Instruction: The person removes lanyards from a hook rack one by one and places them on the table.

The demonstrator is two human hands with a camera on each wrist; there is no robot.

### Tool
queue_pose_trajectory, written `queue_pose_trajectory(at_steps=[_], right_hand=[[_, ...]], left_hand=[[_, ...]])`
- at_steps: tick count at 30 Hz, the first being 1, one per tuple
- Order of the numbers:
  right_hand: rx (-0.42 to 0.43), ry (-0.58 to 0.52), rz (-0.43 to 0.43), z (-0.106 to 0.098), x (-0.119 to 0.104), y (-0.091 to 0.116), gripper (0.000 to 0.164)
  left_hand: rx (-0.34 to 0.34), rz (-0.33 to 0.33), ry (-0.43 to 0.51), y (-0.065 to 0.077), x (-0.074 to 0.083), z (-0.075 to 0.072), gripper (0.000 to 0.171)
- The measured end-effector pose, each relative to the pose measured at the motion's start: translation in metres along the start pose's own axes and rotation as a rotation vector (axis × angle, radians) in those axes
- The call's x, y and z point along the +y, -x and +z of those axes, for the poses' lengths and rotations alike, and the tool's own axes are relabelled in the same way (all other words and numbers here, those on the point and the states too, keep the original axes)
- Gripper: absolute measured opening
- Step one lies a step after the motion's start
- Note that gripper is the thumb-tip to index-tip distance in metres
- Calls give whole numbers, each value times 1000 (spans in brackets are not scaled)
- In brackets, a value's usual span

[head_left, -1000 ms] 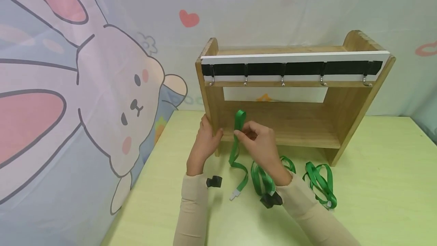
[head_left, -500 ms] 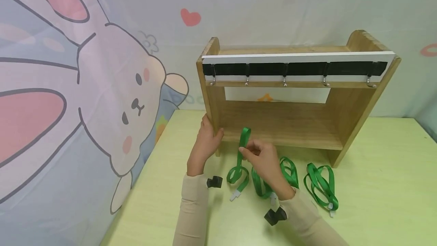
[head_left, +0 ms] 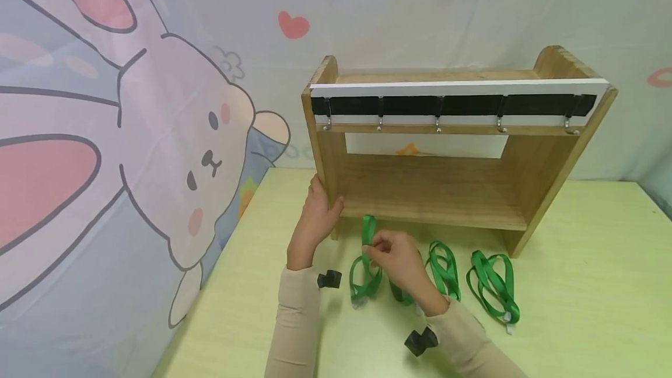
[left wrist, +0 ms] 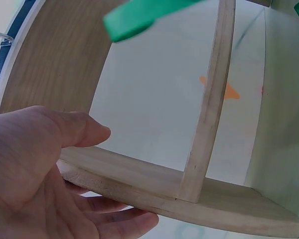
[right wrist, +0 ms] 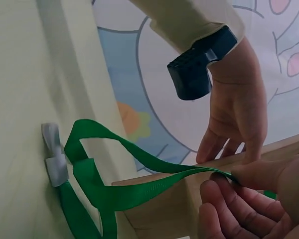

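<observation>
Between thumb and fingers, my right hand [head_left: 399,258] pinches a green lanyard [head_left: 368,231] in front of the shelf's lower left. Its upper loop stands above the fingers, while the lower part bends down to the table. In the right wrist view, the lanyard's white clip [right wrist: 55,157] shows beside the green band. My left hand [head_left: 315,220] grips the left side panel of the wooden shelf [head_left: 430,188], thumb on the inner side and fingers outside. In the left wrist view that panel [left wrist: 139,186] lies between thumb and fingers.
Metal hooks [head_left: 438,124] line a black strip along the shelf's top front. On the pale table [head_left: 588,284], a coiled green lanyard [head_left: 443,267] lies right of my right hand, and another [head_left: 496,287] lies farther right. My right hand partly covers one more.
My right hand has come down from in front of the shelf with the lanyard, whose lower part now folds into a loop near the table. The left hand stays on the panel.
</observation>
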State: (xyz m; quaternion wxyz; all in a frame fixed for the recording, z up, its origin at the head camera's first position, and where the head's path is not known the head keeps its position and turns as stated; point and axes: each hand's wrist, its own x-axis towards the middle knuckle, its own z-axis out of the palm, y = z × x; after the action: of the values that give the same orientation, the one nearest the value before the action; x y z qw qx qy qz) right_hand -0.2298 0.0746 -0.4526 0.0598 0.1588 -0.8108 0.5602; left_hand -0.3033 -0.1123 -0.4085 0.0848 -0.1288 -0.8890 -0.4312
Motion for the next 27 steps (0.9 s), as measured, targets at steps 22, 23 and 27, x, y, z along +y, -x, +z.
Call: queue_pose_trajectory(at_steps=[22,23,27], right_hand=[[-38,302,1,18,30,3,16],[-36,302,1,19,31,3,16],[-32,320,3,21,34,4,18]], left_hand=[[-24,-8,15,1,0,0,80],[-23,-7,15,1,0,0,80],[-17,1,16,0,0,0,80]])
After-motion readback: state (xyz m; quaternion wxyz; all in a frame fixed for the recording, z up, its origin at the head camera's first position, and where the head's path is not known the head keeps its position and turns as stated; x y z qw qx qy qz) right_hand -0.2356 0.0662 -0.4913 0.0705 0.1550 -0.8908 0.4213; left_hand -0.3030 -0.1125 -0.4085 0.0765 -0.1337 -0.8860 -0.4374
